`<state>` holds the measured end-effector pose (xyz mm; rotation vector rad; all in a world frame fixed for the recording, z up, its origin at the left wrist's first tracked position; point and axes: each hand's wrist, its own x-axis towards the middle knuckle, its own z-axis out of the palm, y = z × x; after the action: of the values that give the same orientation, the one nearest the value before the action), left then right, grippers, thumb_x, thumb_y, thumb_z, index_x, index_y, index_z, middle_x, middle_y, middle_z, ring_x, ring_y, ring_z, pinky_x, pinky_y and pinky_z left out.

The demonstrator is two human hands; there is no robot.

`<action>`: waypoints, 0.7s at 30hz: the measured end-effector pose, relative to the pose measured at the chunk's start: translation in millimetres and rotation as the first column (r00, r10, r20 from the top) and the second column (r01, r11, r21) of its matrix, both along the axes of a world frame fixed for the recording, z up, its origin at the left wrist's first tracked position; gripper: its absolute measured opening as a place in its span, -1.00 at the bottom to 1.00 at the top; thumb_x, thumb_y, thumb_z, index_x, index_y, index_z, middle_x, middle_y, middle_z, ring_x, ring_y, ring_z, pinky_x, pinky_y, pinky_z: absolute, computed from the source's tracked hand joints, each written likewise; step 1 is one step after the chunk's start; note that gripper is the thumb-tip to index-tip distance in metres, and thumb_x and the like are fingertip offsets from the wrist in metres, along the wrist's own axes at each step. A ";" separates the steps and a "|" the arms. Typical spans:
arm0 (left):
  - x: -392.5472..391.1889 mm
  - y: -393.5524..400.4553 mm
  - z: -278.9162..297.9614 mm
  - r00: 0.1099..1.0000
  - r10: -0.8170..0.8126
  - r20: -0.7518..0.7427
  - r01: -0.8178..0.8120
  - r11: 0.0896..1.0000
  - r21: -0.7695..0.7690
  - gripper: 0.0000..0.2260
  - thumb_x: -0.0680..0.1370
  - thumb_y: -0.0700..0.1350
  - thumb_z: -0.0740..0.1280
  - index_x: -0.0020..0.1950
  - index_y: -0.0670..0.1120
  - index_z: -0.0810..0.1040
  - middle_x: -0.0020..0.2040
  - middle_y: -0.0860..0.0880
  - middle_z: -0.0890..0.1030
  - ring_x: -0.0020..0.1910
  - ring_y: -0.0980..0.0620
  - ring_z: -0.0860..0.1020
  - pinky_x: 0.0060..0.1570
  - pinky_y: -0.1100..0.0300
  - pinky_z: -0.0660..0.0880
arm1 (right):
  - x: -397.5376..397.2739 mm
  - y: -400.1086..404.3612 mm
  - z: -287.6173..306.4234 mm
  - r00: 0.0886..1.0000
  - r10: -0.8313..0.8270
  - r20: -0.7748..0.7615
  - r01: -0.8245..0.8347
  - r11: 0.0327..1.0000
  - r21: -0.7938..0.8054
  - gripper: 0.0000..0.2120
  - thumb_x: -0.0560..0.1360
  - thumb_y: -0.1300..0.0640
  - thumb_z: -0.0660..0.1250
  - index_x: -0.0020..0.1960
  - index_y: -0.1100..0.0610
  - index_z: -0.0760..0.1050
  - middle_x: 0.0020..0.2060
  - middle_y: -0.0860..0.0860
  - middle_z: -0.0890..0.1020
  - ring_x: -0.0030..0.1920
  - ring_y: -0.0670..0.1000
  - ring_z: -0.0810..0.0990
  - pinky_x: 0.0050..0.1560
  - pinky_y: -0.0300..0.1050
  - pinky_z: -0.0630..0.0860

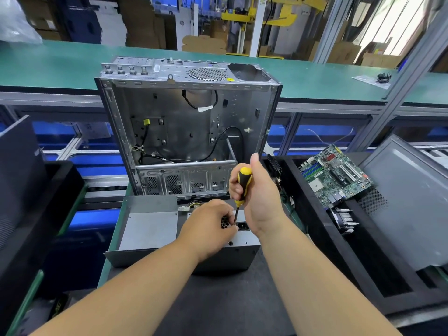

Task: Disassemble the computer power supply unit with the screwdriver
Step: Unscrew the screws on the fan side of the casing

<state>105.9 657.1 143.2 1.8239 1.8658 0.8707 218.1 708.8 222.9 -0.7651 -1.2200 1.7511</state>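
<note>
Right hand (260,197), just right of frame centre, wrapped around the yellow-and-black handle of the screwdriver (242,185), thumb raised; shaft angled down and slightly left, tip hidden at the fingers of the other hand. Left hand (208,221), at centre below, curled over the top face of the grey sheet-metal power supply unit (242,248), fingertips pinched close around the shaft's lower end, apparently steadying the tip; whether gripping the shaft itself or a screw, cannot tell.

Power supply unit lying on the dark bench (230,299) at lower centre, black mains socket (243,226) facing up just right of the shaft. Beside it on the left, an open grey metal cover (148,229), touching or nearly so. Behind, an emptied silver computer case (184,127) standing upright. At right, a green motherboard (335,175) in a black tray (315,238).

Step in hand, judging by the pose: working a screw on the unit's top face beside the socket. Next move calls for keeping the tip seated and upright, steady downward pressure while turning, then catching the small screw before it rolls off.
</note>
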 end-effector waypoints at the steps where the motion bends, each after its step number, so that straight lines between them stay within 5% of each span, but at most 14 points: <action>1: -0.2 0.3 -0.4 1.000 0.000 -0.003 0.000 1.000 0.000 -0.83 0.41 -0.01 0.41 -0.28 0.14 0.42 -0.09 0.22 0.49 -0.05 0.21 0.46 -0.11 0.21 0.43 | 0.5 -0.4 -0.6 1.000 0.012 -0.016 -0.011 1.000 0.004 -0.57 0.58 -0.17 0.17 -0.31 0.11 0.44 -0.50 -0.01 0.34 -0.45 -0.04 0.27 -0.41 -0.24 0.29; 5: -0.5 0.6 -0.2 1.000 -0.004 -0.008 0.004 1.000 -0.001 -0.82 0.42 0.00 0.41 -0.29 0.14 0.42 -0.08 0.23 0.48 -0.04 0.20 0.46 -0.09 0.21 0.43 | 3.1 -1.6 0.2 0.997 -0.021 0.079 0.016 0.997 0.071 -0.71 0.50 -0.12 0.23 -0.19 0.09 0.32 -0.42 -0.02 0.46 -0.40 -0.03 0.39 -0.26 -0.15 0.38; 9: -0.5 0.1 0.8 1.000 0.003 -0.016 -0.003 1.000 -0.004 -0.85 0.42 0.00 0.42 -0.26 0.12 0.45 -0.04 0.22 0.50 -0.01 0.20 0.47 -0.02 0.21 0.46 | 5.3 3.4 9.6 0.977 -0.098 0.187 0.085 0.993 0.077 -0.68 0.55 -0.11 0.24 -0.21 0.11 0.47 -0.34 0.01 0.60 -0.31 0.01 0.57 -0.03 0.07 0.53; 13: -0.3 -0.9 0.1 1.000 0.010 -0.005 -0.010 1.000 -0.003 -0.84 0.42 0.00 0.42 -0.26 0.13 0.44 0.00 0.24 0.51 0.04 0.22 0.46 -0.01 0.23 0.43 | 4.0 7.7 11.1 0.991 -0.094 0.091 0.104 0.989 -0.104 -0.46 0.67 -0.12 0.12 -0.38 0.11 0.52 -0.47 0.03 0.48 -0.45 -0.01 0.42 -0.28 -0.13 0.44; 17: -0.4 0.3 0.8 1.000 0.000 0.009 0.000 1.000 -0.014 -0.82 0.40 -0.01 0.41 -0.29 0.15 0.42 -0.02 0.23 0.51 0.01 0.20 0.47 0.01 0.17 0.47 | 3.1 4.9 2.0 0.998 -0.055 -0.001 0.055 0.995 -0.088 -0.38 0.65 -0.24 0.00 -0.37 0.13 0.44 -0.52 0.00 0.31 -0.47 -0.03 0.24 -0.42 -0.21 0.23; 21: -1.3 1.2 1.3 1.000 -0.007 0.001 0.007 1.000 -0.018 -0.81 0.39 -0.01 0.40 -0.31 0.14 0.40 -0.08 0.23 0.48 -0.03 0.17 0.47 -0.03 0.14 0.48 | 1.0 1.2 -2.9 0.998 0.024 -0.061 -0.025 1.000 -0.016 -0.56 0.56 -0.25 0.18 -0.26 0.09 0.40 -0.49 -0.02 0.32 -0.47 -0.04 0.25 -0.42 -0.22 0.24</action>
<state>104.6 658.3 144.5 1.8177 1.8595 0.8495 219.1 710.0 220.0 -0.7043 -1.1796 1.7935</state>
